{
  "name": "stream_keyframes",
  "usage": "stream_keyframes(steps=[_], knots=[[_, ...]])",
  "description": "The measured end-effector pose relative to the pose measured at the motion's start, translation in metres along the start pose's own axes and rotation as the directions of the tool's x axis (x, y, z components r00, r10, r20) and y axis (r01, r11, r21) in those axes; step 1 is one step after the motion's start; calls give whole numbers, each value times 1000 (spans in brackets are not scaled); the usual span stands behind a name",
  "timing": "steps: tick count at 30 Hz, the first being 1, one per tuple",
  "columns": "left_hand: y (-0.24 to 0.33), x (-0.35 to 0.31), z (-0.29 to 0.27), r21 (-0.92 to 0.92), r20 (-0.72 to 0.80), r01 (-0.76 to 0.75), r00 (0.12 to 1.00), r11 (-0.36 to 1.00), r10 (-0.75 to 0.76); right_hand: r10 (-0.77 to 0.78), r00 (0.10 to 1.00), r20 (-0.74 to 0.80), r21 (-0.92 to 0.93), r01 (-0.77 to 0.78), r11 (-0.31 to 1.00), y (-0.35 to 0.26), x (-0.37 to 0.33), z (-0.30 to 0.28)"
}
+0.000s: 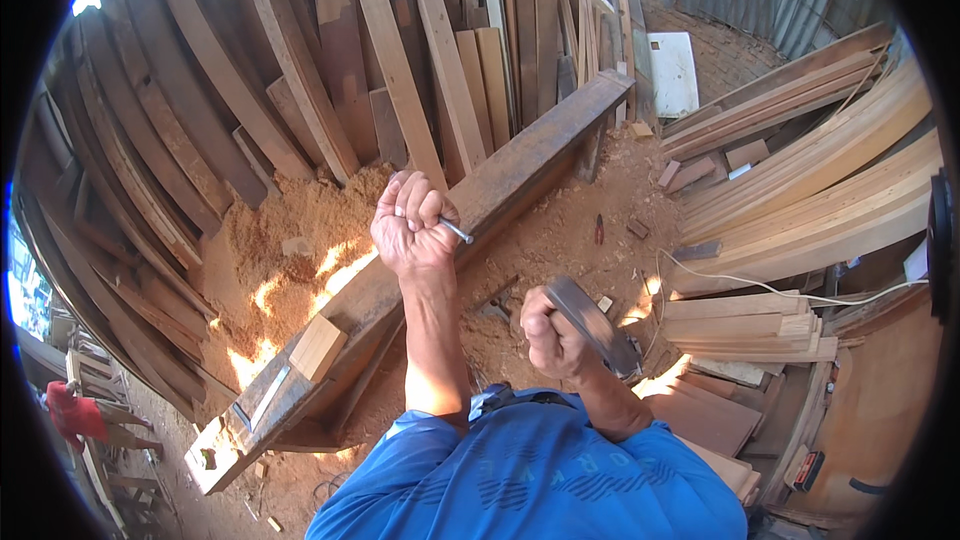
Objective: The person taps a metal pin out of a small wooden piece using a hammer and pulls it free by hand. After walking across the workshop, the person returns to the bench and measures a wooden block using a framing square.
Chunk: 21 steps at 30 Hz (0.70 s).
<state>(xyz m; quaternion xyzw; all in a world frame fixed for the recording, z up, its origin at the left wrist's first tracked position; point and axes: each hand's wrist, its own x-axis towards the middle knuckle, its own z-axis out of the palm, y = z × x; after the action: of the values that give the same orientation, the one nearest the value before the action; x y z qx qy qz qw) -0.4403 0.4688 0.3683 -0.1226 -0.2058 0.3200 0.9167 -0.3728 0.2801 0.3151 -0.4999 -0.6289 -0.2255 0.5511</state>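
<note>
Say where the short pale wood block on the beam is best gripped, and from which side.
Probably across the two long sides of the wood block, coming from above: its top is uncovered, its edges look straight, and a metal strip lies by its near end.

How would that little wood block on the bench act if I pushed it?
The wood block would probably slide, not roll, because its sides look flat. It should feel stiff, being chunky wood. It's probably light, being small.

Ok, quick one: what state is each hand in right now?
Left hand: closed, holding a slim metal rod.
Right hand: closed, holding a dark, blocky tool; exact kind can't be told.
</note>
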Motion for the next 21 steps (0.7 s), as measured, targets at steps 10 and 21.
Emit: stream_keyframes(steps=[10,21], knots=[[9,0,-6,238,82,-23,997,971,4,286,954,96,279,-301,912,-6,-3,-4],[-15,-16,-8,501,-105,-79,983,862,151,492,855,164,389,-515,764,4,-20,3]])
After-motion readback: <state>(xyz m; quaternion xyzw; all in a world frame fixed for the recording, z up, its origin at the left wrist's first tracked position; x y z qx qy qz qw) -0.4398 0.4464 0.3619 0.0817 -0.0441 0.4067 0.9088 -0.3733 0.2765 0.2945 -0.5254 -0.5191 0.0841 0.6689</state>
